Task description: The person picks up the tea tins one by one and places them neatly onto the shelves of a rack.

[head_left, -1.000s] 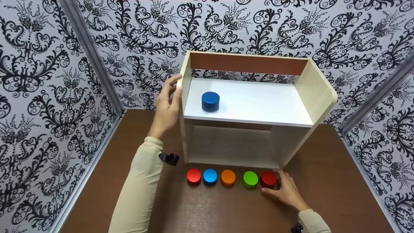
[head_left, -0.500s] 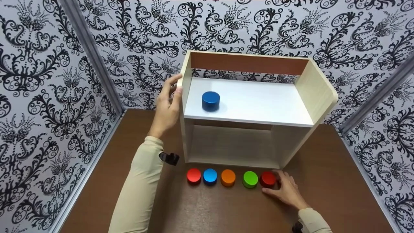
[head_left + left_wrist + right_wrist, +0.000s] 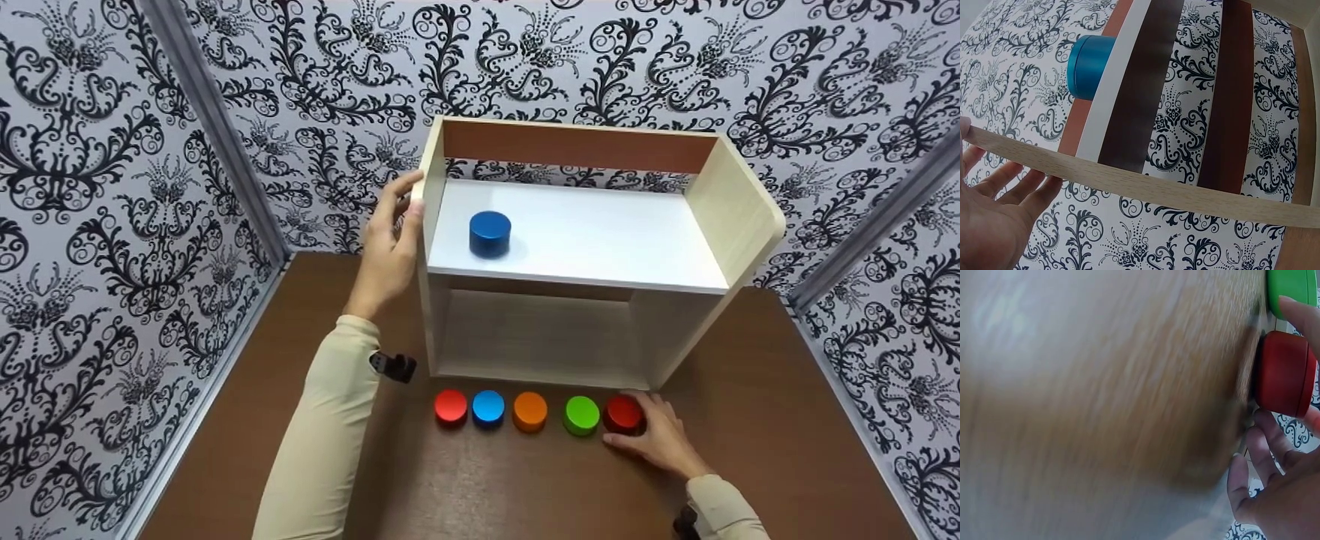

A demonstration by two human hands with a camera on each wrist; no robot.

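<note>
A two-level wooden shelf [image 3: 555,283] with a white middle board stands against the wall. My left hand [image 3: 388,247] holds its left side panel [image 3: 1145,183], thumb at the front edge and fingers against the outer face. My right hand [image 3: 660,435] grips a dark red round container [image 3: 623,415] on the table, thumb on the near side and fingers round the far side. A lid seam shows on this container [image 3: 1285,374] in the right wrist view. Left of it in a row stand green [image 3: 581,415], orange [image 3: 530,412], light blue [image 3: 488,409] and bright red [image 3: 451,408] containers.
A dark blue container [image 3: 490,234] stands on the white board [image 3: 615,232], toward its left end. The brown table [image 3: 480,487] extends in front of the row. Patterned walls [image 3: 315,90] enclose the back and both sides.
My right hand has closed in slightly round the dark red container, its thumb shifting a little left. The left hand, the shelf and the other containers stay put.
</note>
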